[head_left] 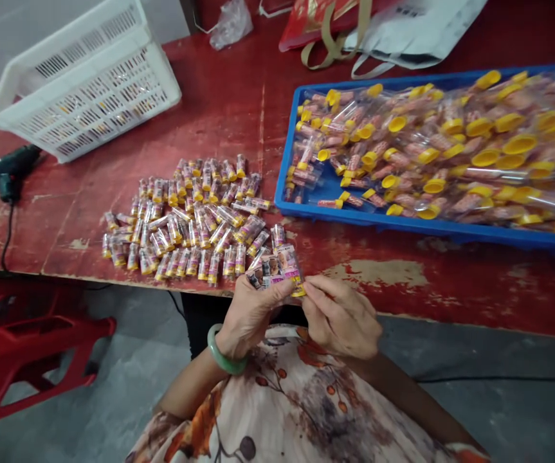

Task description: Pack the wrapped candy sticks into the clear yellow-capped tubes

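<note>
Left hand [253, 308] pinches printed labels [287, 260] over bench [219, 122] edge, beside tubes [174, 229]; right hand [342, 318] grip pinches their yellow end. Likely light, bendy, slick: take by edges, don't crease.

The only view comes from a camera worn on the person's head, looking forward and steeply down at the fingers [312, 287] from close above. It takes in the person's own shirt [301, 399] just below the fingers and the table [219, 90] beyond them, up to a white crate [98, 83] far off to their left and a blue tray [284, 186] near them on the right.
</note>
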{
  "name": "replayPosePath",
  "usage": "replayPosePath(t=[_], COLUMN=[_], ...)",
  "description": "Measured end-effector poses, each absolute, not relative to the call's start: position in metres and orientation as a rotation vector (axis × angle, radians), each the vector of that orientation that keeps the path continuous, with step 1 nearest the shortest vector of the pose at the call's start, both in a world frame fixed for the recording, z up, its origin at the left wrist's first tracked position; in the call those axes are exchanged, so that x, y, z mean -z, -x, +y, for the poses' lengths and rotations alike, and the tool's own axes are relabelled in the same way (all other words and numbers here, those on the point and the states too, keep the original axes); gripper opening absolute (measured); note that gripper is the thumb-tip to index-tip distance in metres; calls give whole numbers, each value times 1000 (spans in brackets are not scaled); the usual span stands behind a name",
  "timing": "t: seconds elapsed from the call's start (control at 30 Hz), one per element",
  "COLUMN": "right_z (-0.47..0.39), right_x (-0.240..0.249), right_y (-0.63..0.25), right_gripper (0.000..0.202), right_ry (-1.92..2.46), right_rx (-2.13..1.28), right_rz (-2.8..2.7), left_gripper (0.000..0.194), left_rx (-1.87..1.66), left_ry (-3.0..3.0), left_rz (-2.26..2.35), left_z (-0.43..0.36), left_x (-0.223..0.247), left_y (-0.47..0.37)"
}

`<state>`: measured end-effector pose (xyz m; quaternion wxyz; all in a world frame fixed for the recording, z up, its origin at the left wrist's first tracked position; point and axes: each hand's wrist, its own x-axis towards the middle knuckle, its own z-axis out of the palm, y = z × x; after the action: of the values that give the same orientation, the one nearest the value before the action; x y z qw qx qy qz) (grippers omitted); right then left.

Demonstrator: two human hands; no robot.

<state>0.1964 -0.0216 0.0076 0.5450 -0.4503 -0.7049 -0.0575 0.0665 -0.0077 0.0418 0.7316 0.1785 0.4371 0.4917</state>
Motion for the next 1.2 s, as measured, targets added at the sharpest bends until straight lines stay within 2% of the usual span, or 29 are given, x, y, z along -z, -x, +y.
replayPosePath(t=[0.23, 0.7, 0.8, 1.0, 1.2], right_z=[-22, -6, -2, 22, 47], right_x=[6, 26, 22, -3, -26], right_y=[-181, -163, -156, -148, -142], right_gripper=[20, 20, 29, 61, 60], right_ry=[1052, 879, 907, 849, 716], right_rx=[194, 419, 273, -408, -511], right_rz=[-1660, -1858, -1887, -2014, -2121], left_gripper=[27, 27, 26, 41, 42], left_rx=[-1069, -1152, -1203, -1184, -1191], left_ry=[-347, -346, -365, -485, -433], left_rz=[946, 1023, 1018, 1001, 988], left_z=[-8, -10, -8, -5, 6], left_x=[-32, -22, -22, -22, -26], left_y=[-53, -29, -21, 4, 21])
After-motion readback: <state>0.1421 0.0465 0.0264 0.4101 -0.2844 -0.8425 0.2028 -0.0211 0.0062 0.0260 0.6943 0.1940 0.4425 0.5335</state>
